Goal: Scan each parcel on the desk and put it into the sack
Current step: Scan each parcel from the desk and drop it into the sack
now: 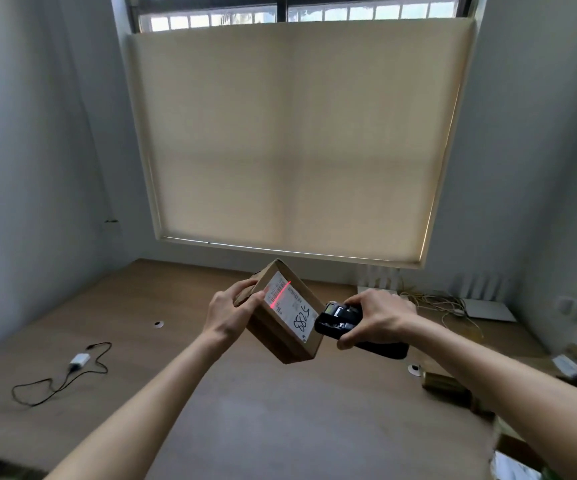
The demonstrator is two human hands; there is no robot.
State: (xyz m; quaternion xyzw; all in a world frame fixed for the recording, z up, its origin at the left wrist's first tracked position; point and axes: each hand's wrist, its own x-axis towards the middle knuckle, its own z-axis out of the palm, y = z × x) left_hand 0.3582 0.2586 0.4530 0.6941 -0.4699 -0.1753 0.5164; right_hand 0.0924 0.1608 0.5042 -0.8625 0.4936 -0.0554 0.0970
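holding the box up over the desk in my left hand, fingers curled round its end, i tilt the label toward the scanner so the red line crosses the barcode. my right hand wraps the scanner just beside the box. more parcels sit blurred at the right edge. no sack shows anywhere.
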